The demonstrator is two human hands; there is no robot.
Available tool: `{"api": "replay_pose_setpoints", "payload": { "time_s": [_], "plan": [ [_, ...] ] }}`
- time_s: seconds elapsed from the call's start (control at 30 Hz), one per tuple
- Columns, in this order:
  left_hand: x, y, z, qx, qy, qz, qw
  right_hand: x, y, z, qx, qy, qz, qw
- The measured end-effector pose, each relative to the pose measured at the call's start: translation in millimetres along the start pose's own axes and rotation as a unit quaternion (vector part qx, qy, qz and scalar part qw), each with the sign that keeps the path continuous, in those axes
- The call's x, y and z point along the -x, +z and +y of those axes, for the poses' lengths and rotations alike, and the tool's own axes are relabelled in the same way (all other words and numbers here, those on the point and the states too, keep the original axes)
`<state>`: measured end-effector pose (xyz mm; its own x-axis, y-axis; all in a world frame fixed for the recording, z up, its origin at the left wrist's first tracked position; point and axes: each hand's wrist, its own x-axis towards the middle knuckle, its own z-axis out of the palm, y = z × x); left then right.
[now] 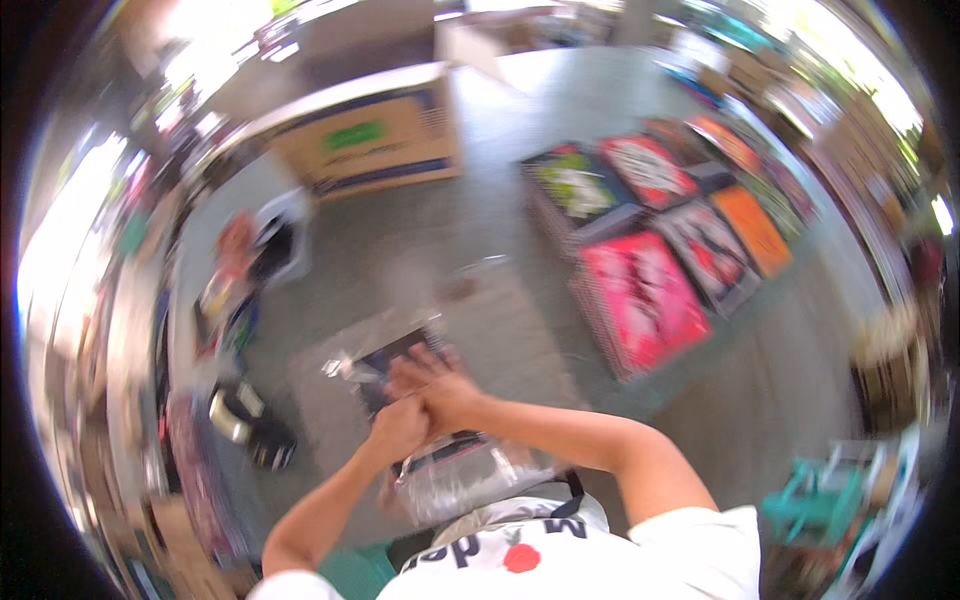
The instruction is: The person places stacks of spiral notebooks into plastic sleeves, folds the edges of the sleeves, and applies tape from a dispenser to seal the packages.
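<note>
The book [379, 361] – likely light, stiff, slippery in its plastic [465, 485] – suited holding by 2 edges, the right grip [432, 384] lying spread, the left grip [400, 427] curled, its hold unclear.

Carton [365, 140]: blocks the table's far left, from what I see.
Book stacks [645, 300]: wall off the right.
Black object [250, 425]: in the way, out left of the left hand [400, 428].
Tabletop [490, 215]: a hand could pass between carton and books.
</note>
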<state>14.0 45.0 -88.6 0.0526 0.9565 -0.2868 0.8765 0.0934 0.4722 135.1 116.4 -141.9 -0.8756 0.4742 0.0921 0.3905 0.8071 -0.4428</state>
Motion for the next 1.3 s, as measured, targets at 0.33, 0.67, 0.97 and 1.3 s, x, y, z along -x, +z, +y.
{"api": "replay_pose_setpoints", "payload": {
  "time_s": [0.33,0.67,0.97,1.3],
  "plan": [
    [28,31,-6,-0.087,0.032,0.099,0.991,-98,-31,-44,-0.043,-0.042,-0.097,0.993],
    [29,36,5,-0.011,0.014,0.192,0.981,-37,-83,-14,-0.029,-0.279,0.004,0.960],
    [110,-39,-90,0.042,-0.094,0.455,0.885,9,-61,-3,-0.032,-0.094,-0.017,0.995],
    [168,-33,-181,0.102,-0.356,0.634,0.679,-12,-56,-25,0.051,-0.036,-0.082,0.995]
  ]
}}
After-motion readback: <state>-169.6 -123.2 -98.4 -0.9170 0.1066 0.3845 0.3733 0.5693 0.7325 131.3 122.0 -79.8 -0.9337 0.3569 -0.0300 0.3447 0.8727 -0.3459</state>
